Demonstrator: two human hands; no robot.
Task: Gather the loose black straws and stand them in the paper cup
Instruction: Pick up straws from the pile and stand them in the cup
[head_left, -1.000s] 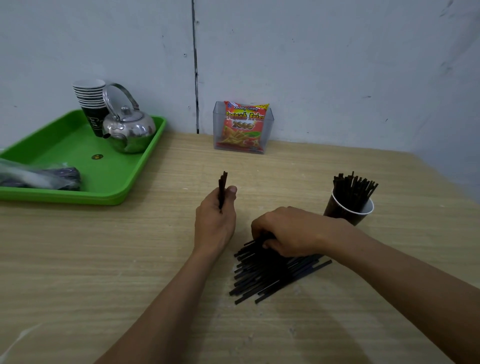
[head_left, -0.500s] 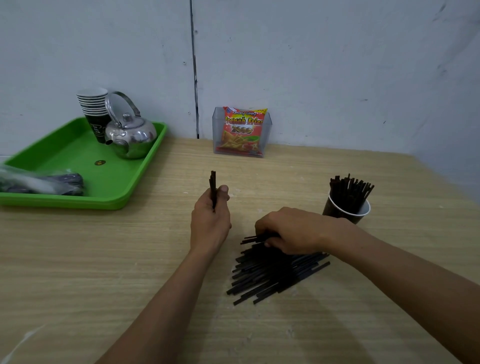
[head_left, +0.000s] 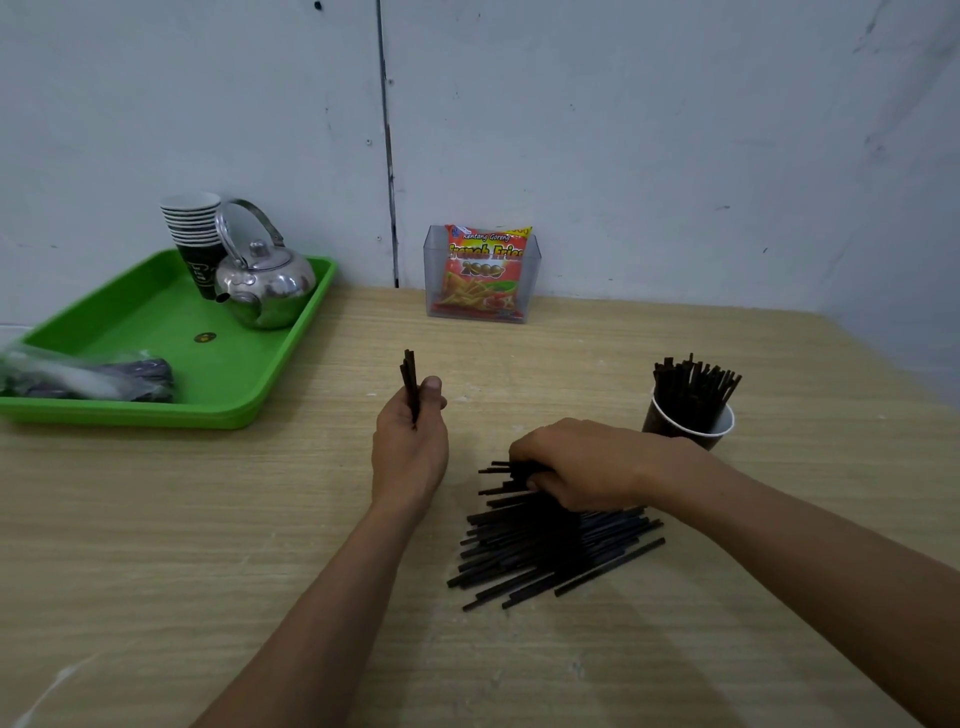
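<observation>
A heap of loose black straws (head_left: 545, 545) lies on the wooden table (head_left: 156, 545) in front of me. My right hand (head_left: 582, 465) rests on the heap's far end, fingers curled around a few straws that stick out to the left. My left hand (head_left: 410, 441) is left of the heap and holds a small bunch of straws (head_left: 409, 376) upright, pinched by the thumb. The dark paper cup (head_left: 714, 431) with a white inside stands right of my right hand, with several straws (head_left: 693, 387) upright in it.
A green tray (head_left: 130, 322) at the left holds a stack of paper cups (head_left: 195, 234), a metal kettle (head_left: 265, 280) and a plastic bag (head_left: 78, 376). A clear box with a snack packet (head_left: 483, 273) stands against the wall.
My right hand has lifted slightly off the heap, pulling a few straws up at its left end. My left hand holds its bunch as before.
</observation>
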